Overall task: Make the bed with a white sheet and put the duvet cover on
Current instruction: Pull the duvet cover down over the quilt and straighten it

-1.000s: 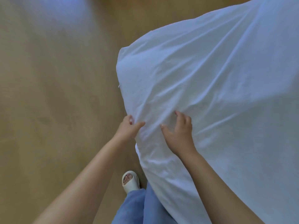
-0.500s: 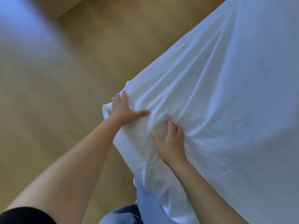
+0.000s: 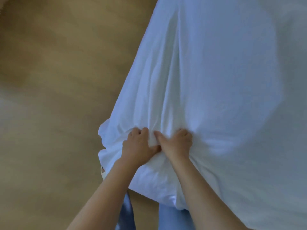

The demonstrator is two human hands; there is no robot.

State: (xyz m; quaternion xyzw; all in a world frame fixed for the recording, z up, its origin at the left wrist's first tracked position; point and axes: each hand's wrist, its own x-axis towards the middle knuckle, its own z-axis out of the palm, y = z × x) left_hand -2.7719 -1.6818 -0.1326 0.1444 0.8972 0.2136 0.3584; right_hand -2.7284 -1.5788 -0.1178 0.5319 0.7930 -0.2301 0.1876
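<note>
Both hands are together now! The left hand (image 3: 137, 146) has closed up: half a second ago it lay flat on the cloth with fingers spread and thumb out, well apart from the other hand. Now its fingers are curled down into a bunch of the white sheet (image 3: 224, 80), knuckles up. The right hand (image 3: 177, 143) sits just beside it, the two thumbs touching over a ridge of gathered fabric. Its fingers are curled into the cloth as they were before, gripping a fold.

The sheet has changed shape too. A second ago it showed a rounded, puffed corner; now that corner is crumpled at the near left, just left of the left hand, and long creases fan away from the two grips toward the far edge. The fabric fills the right side of the view and its near edge hangs over the blue trousers (image 3: 171, 218).

The wooden floor (image 3: 49, 97) takes up the left side. The pale slipper (image 3: 103, 171), in full view a second ago, is now only a sliver peeking out under the sheet's crumpled corner beside the left wrist.
</note>
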